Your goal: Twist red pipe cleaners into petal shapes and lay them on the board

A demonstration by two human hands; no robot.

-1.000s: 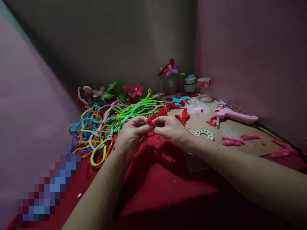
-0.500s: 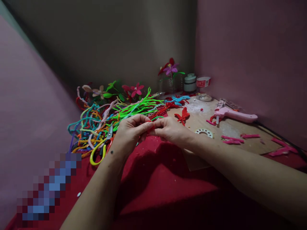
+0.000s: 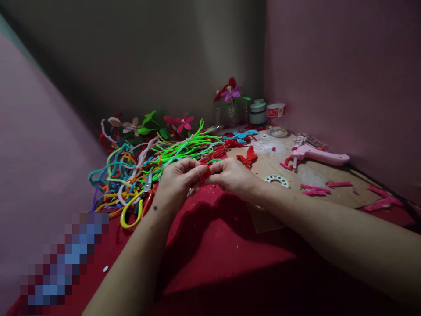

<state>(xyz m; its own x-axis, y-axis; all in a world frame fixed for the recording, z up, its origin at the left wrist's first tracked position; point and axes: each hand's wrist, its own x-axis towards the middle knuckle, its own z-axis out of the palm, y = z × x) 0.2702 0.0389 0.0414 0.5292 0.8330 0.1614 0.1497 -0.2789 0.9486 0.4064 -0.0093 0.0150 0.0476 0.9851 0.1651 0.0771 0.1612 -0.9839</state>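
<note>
Between the fingertips of both hands is a small red fuzzy piece, which looks like bent pipe cleaner (image 3: 206, 172). My left hand (image 3: 179, 179) pinches it from the left, and my right hand (image 3: 230, 175) grips it from the right; the fingers hide most of its shape. Just beyond the hands lies a large heap of coloured pipe cleaners (image 3: 187, 147), bright green on top. Scissors (image 3: 131, 213) with yellow and red handles rest beside my left wrist. A red pipe-cleaner flower (image 3: 248, 157) lies on the board past my right hand.
On the brown board (image 3: 342, 199) are a pink glue gun (image 3: 324, 156), a white ring with holes (image 3: 277, 180) and several pink pieces (image 3: 315, 190). Finished flowers (image 3: 231, 93), a grey-green jar (image 3: 258, 112) and a tape roll (image 3: 276, 109) stand by the wall. Red cloth (image 3: 226, 259) covers the table.
The view has shifted slightly, so everything sits a little further left. Both hands stay together on the red piece, with the fingers slightly rearranged and more of its rounded red form showing.
</note>
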